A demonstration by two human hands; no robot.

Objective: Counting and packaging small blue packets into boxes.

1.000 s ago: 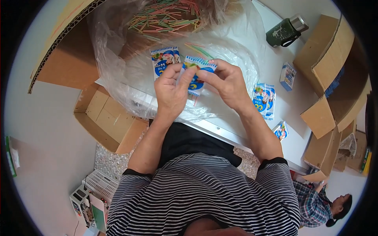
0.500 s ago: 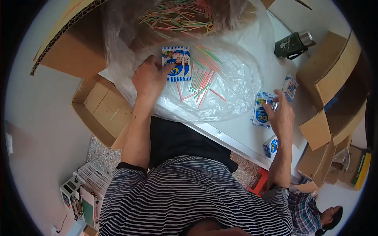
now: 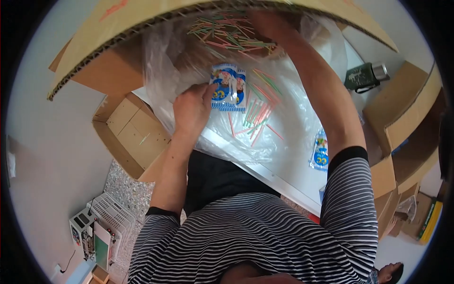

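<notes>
My left hand (image 3: 191, 108) is closed on the left edge of blue-and-white packets (image 3: 224, 90), with the thumb on top; two overlap there. Beneath them a clear plastic bag (image 3: 215, 127) spreads over the table's near side. Thin pink and green sticks (image 3: 257, 113) lie loose on the plastic, just right of the packets. My right arm stretches far forward, and my right hand (image 3: 268, 26) is in the large carton beside a heap of similar sticks (image 3: 224, 33). Shade and the carton's flap hide its fingers. Another blue-and-white packet (image 3: 320, 151) lies by my right upper arm.
A large cardboard flap (image 3: 156, 21) arches across the far side. An open shallow carton (image 3: 130, 135) stands at left, and open cartons (image 3: 402, 118) stand at right. A dark green flask (image 3: 362, 77) lies at the far right of the white table (image 3: 279, 182). Another person (image 3: 388, 273) is at lower right.
My right hand has left the packet on the right and reached forward into the large carton. My left hand keeps its hold on the packets. The view has shifted, bringing the flap further in.
</notes>
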